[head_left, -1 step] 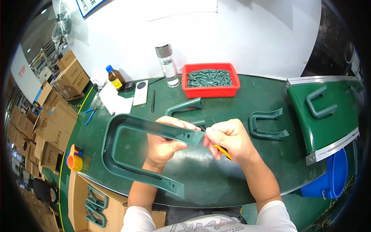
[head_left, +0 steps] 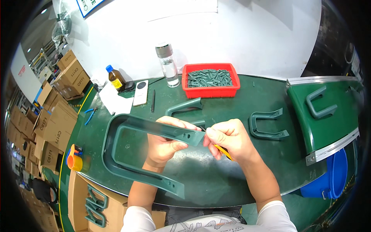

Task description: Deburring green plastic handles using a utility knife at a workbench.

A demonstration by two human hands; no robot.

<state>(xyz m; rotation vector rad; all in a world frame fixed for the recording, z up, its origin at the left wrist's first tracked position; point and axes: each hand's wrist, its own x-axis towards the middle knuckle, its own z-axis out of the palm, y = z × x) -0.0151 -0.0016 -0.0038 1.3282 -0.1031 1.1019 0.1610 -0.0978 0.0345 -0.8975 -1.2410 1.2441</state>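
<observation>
Green U-shaped handle (head_left: 108,145), open side rightward; slim yellow tool (head_left: 223,152), slanted, by upper tip.

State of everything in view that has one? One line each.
Left hand: gripping U-shaped part
Right hand: gripping yellow tool
U-shaped part: held, open end facing right
Red bin: open, filled with small green pieces
Clear bottle: capped, standing
Brown bottle: capped, standing
Blue pliers: lying, handles spread
Near cardboard box: open, green handles inside

Tray (head_left: 210,92) of small parts (head_left: 210,78) sat at tabletop (head_left: 232,187) back, water bottle (head_left: 169,71) just left, pen (head_left: 153,101) then phone (head_left: 140,92) further left. Loose handle (head_left: 253,124) lay right of right hand (head_left: 230,139); second handle (head_left: 311,105) farther right, on panel (head_left: 340,129).
</observation>
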